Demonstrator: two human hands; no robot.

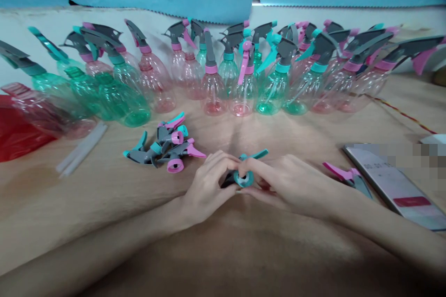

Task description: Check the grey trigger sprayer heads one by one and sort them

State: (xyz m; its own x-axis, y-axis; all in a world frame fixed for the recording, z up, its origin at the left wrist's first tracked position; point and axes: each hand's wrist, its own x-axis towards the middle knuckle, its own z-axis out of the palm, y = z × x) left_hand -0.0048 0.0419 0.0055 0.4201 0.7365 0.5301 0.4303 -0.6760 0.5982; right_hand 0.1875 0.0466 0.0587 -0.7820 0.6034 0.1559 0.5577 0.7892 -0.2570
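Observation:
Both my hands hold one grey spray head with a teal collar [244,179] and a teal trigger, low over the table in front of me. My left hand [211,184] closes its fingers on the left side of it. From the right, my right hand [284,181] grips the collar with fingertips at its opening. The collar opening faces toward me; part of the body is hidden by the fingers. Left of my hands lies a loose pile of spray heads [167,146] with pink and teal parts. Another pink-trigger spray head [348,176] lies beyond my right wrist.
Pink and green spray bottles [275,86] stand in rows along the wall, most with heads on. Open green bottles [123,100] and a pink bottle [38,109] are at left, near clear tubes [81,148] and a red bag [21,130]. A phone [397,185] lies right.

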